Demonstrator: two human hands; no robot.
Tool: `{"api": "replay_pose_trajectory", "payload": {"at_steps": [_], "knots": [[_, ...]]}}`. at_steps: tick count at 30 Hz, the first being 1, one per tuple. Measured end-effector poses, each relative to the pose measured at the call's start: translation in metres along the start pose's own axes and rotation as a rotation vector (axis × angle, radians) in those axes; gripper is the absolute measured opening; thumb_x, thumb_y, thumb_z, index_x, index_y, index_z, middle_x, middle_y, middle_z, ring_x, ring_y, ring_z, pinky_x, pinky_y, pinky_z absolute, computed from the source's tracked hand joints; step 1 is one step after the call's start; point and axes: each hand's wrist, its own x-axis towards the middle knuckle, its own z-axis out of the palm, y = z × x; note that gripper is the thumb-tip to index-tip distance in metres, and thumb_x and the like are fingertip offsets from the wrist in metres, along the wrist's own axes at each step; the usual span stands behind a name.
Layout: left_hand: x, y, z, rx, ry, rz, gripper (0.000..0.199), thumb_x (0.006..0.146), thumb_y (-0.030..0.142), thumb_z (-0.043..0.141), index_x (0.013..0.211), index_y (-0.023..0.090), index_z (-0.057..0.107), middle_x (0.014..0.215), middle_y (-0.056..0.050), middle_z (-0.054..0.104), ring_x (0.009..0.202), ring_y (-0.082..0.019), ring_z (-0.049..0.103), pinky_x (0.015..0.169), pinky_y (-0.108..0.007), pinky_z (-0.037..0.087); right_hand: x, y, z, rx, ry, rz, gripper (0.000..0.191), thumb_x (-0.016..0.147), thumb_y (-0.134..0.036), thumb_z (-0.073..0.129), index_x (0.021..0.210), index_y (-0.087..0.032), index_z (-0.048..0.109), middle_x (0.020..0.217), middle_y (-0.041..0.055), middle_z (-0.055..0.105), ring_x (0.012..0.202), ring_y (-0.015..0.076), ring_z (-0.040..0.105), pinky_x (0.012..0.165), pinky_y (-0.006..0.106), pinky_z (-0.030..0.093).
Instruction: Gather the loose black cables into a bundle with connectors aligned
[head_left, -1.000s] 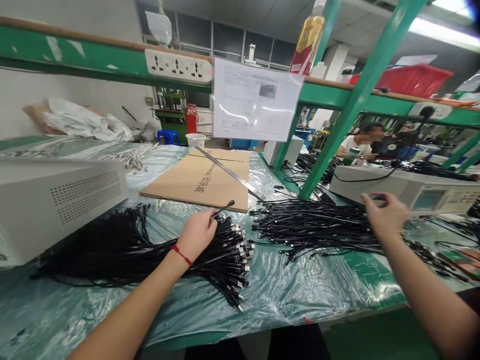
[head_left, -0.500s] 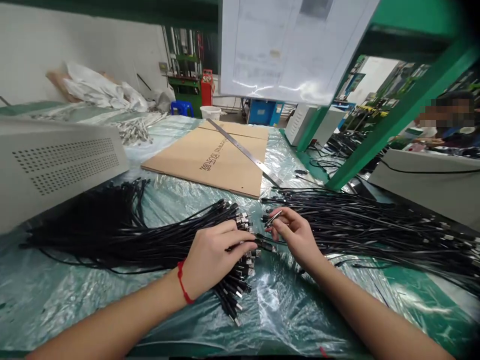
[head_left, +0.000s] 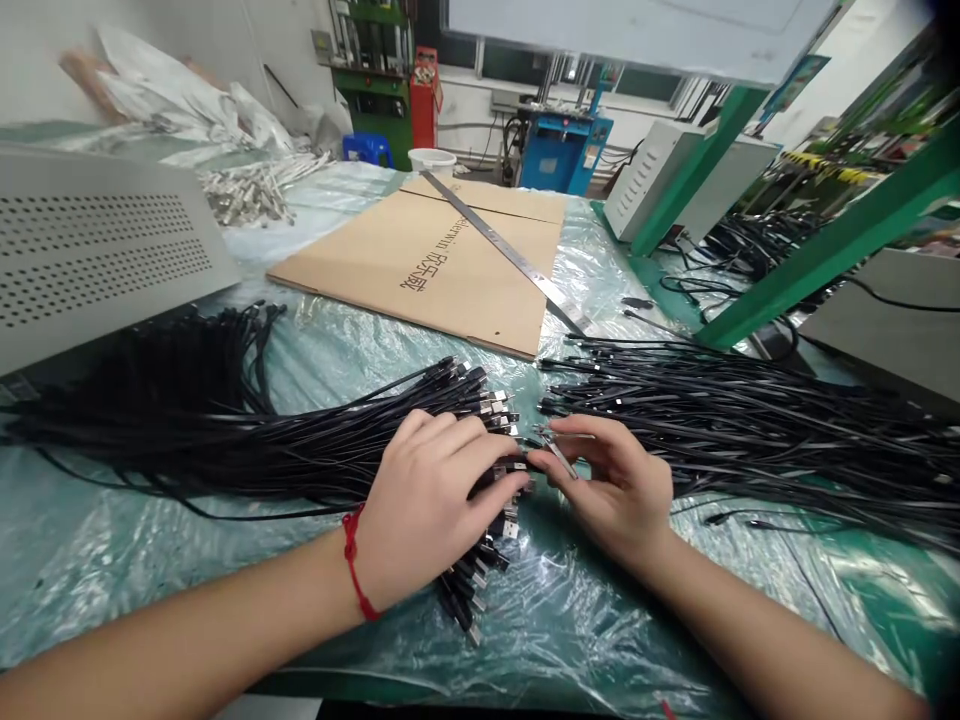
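A bundle of black cables [head_left: 315,440] lies at the left, its metal USB plugs [head_left: 495,400] fanned out mid-table. My left hand [head_left: 446,500], with a red string bracelet at the wrist, rests over these plug ends, thumb and fingers pinched on a black cable end. Close beside it, my right hand [head_left: 611,480] holds a small metal tool [head_left: 561,458], like tweezers, between thumb and fingers. The fingertips of both hands nearly meet at the cable end. Behind my right hand, another spread of black cables [head_left: 750,420] reaches to the right edge.
A flat cardboard sheet [head_left: 480,260] lies behind the plugs with a steel ruler [head_left: 495,240] across it. A grey perforated box [head_left: 105,240] stands at the left. Green posts [head_left: 832,240] rise at the right. Plastic film covers the green table [head_left: 600,620].
The camera view has tilted down and shifted. My right hand has turned and come closer to my left hand, and the metal tool now slants the other way.
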Motion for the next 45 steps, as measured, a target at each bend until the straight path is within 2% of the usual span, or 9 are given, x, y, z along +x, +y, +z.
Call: {"api": "replay_pose_trajectory", "payload": {"at_steps": [2, 5, 8, 11, 15, 25, 30, 38, 45], "knots": [[0.000, 0.000, 0.001, -0.041, 0.031, 0.000, 0.013, 0.096, 0.035, 0.065, 0.096, 0.023, 0.070, 0.078, 0.004, 0.064, 0.070, -0.015, 0.053, 0.070, -0.034, 0.030, -0.001, -0.002, 0.001, -0.086, 0.057, -0.141, 0.031, 0.083, -0.028, 0.078, 0.109, -0.024, 0.062, 0.083, -0.0011, 0.074, 0.060, 0.0115, 0.071, 0.052, 0.020, 0.058], [-0.002, 0.000, 0.002, -0.098, 0.066, 0.011, 0.007, 0.096, 0.028, 0.065, 0.096, 0.025, 0.071, 0.074, 0.005, 0.065, 0.067, -0.013, 0.054, 0.068, -0.033, 0.029, -0.001, -0.003, 0.002, -0.123, 0.061, -0.293, 0.030, 0.084, -0.029, 0.078, 0.110, -0.024, 0.062, 0.084, -0.0003, 0.075, 0.059, 0.0116, 0.071, 0.057, 0.021, 0.061], [-0.003, 0.001, 0.004, -0.158, 0.107, 0.022, 0.006, 0.095, 0.022, 0.066, 0.098, 0.024, 0.071, 0.076, 0.006, 0.067, 0.068, -0.011, 0.057, 0.067, -0.032, 0.031, 0.001, -0.001, -0.001, -0.143, 0.058, -0.327, 0.030, 0.084, -0.029, 0.077, 0.110, -0.022, 0.063, 0.084, 0.0009, 0.076, 0.062, 0.0128, 0.072, 0.062, 0.023, 0.063], [-0.004, 0.000, 0.005, -0.165, 0.155, 0.032, 0.006, 0.093, 0.019, 0.067, 0.098, 0.022, 0.070, 0.078, 0.006, 0.069, 0.068, -0.011, 0.060, 0.067, -0.031, 0.033, 0.004, 0.002, -0.008, -0.092, 0.052, -0.360, 0.037, 0.079, -0.026, 0.082, 0.111, -0.021, 0.065, 0.092, 0.0046, 0.077, 0.078, 0.0179, 0.075, 0.071, 0.030, 0.064], [-0.005, -0.002, 0.005, -0.118, 0.199, 0.088, 0.005, 0.093, 0.019, 0.067, 0.098, 0.020, 0.068, 0.082, 0.005, 0.071, 0.070, -0.011, 0.062, 0.067, -0.031, 0.034, 0.006, 0.002, -0.016, 0.042, 0.017, -0.333, 0.046, 0.070, -0.017, 0.087, 0.112, -0.021, 0.068, 0.097, 0.0055, 0.075, 0.086, 0.0200, 0.072, 0.073, 0.034, 0.062], [-0.006, -0.002, 0.005, -0.084, 0.179, 0.123, 0.004, 0.094, 0.021, 0.065, 0.098, 0.019, 0.066, 0.079, 0.005, 0.069, 0.068, -0.011, 0.059, 0.065, -0.032, 0.033, 0.004, -0.002, -0.011, 0.294, -0.050, -0.236, 0.043, 0.073, -0.014, 0.085, 0.113, -0.018, 0.068, 0.095, 0.0064, 0.073, 0.087, 0.0201, 0.070, 0.072, 0.035, 0.059], [-0.006, -0.002, 0.007, -0.078, 0.188, 0.122, 0.003, 0.093, 0.019, 0.066, 0.097, 0.019, 0.066, 0.079, 0.005, 0.069, 0.067, -0.011, 0.058, 0.065, -0.032, 0.033, 0.003, -0.003, -0.011, 0.269, -0.074, -0.280, 0.046, 0.071, -0.007, 0.084, 0.114, -0.017, 0.068, 0.096, 0.0060, 0.073, 0.089, 0.0195, 0.070, 0.074, 0.034, 0.059], [-0.005, -0.003, 0.008, -0.057, 0.183, 0.123, 0.002, 0.093, 0.019, 0.065, 0.094, 0.018, 0.067, 0.076, 0.004, 0.068, 0.066, -0.012, 0.058, 0.065, -0.032, 0.034, 0.002, -0.004, -0.010, 0.218, -0.072, -0.280, 0.044, 0.073, -0.009, 0.084, 0.113, -0.020, 0.068, 0.094, 0.0047, 0.074, 0.087, 0.0193, 0.071, 0.072, 0.034, 0.061], [-0.006, -0.002, 0.010, -0.034, 0.158, 0.118, 0.005, 0.095, 0.021, 0.063, 0.093, 0.019, 0.067, 0.074, 0.005, 0.066, 0.064, -0.011, 0.056, 0.064, -0.032, 0.033, 0.006, -0.009, -0.013, 0.121, -0.088, -0.334, 0.037, 0.073, -0.008, 0.083, 0.106, -0.019, 0.070, 0.087, 0.0034, 0.075, 0.080, 0.0177, 0.072, 0.069, 0.031, 0.062]]}}
